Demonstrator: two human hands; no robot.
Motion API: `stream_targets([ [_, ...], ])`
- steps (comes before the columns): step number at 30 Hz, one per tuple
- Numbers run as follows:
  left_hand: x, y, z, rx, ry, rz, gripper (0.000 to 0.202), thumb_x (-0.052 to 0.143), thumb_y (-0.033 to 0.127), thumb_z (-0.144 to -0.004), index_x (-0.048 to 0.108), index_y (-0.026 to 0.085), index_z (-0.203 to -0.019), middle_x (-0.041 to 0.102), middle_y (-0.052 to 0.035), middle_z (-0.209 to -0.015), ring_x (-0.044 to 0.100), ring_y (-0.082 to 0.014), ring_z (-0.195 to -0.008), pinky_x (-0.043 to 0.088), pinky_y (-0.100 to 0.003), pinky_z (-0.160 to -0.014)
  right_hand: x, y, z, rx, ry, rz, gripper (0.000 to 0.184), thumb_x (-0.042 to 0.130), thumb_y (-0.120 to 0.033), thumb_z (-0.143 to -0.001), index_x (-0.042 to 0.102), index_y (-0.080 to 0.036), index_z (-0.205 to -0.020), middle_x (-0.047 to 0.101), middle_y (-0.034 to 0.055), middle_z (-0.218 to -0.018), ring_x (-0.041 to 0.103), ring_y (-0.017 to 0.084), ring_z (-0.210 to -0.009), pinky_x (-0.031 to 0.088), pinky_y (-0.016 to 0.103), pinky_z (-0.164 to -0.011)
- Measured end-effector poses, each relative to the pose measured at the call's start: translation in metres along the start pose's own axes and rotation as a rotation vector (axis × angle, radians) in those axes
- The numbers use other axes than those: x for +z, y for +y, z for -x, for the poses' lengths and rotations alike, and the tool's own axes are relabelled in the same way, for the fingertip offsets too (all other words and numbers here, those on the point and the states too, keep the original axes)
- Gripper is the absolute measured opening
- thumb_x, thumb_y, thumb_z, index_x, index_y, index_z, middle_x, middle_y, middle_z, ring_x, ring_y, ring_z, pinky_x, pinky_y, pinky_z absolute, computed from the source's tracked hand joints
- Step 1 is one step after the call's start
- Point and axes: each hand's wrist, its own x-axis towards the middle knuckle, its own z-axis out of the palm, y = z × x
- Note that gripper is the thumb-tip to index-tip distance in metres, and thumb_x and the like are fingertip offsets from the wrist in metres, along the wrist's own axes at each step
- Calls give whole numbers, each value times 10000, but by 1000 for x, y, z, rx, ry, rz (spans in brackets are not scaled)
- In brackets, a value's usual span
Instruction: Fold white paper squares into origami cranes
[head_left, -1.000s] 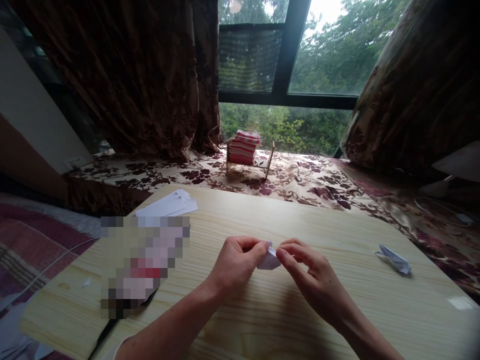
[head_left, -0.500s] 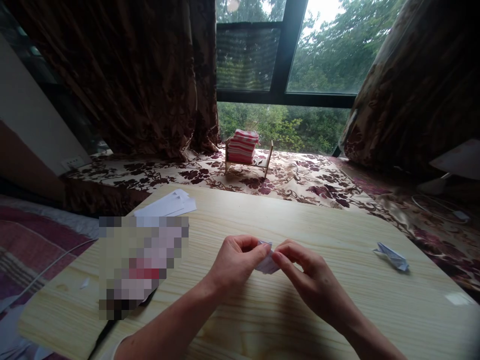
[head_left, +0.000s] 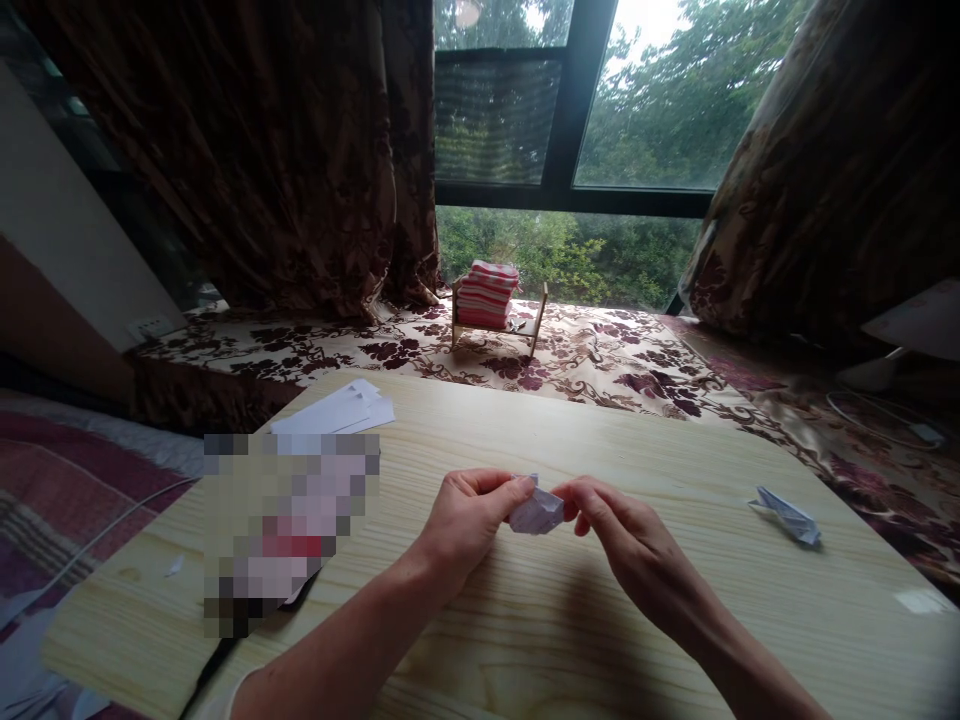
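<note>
A small folded piece of white paper (head_left: pixel 537 513) is held above the table in front of me. My left hand (head_left: pixel 471 520) pinches its upper left part between thumb and fingers. At the paper's right edge is my right hand (head_left: pixel 619 525), with bent fingertips closed against that side; the exact contact is partly hidden. Another folded paper piece (head_left: pixel 789 518), long and pointed, lies on the table to the right of my hands.
Paper strips (head_left: pixel 334 408) lie at the back left of the wooden table (head_left: pixel 480 430). A blurred-out object (head_left: pixel 292 530) rests nearer, with a paper scrap (head_left: pixel 174 567) to its left. Beyond, a small rack (head_left: pixel 540 320) carries folded red-and-white cloths (head_left: pixel 486 295) on the floral window ledge.
The folded paper has turned and shows a broader face with a tip sticking up. My right hand's fingers have shifted slightly right, to the paper's edge.
</note>
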Motion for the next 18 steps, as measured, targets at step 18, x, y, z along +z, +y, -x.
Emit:
stream_targets([
  [18,-5,-3,-7,-177,85,107,185,717,291,-607,664,114,-621,560,11,-559,445,-75,-504,381,-214,-499,2,6,1,-506,306,486,298,553,-307,-868,535,-184,-1139,551,119,-1087,541,247,-985,461,406,-824],
])
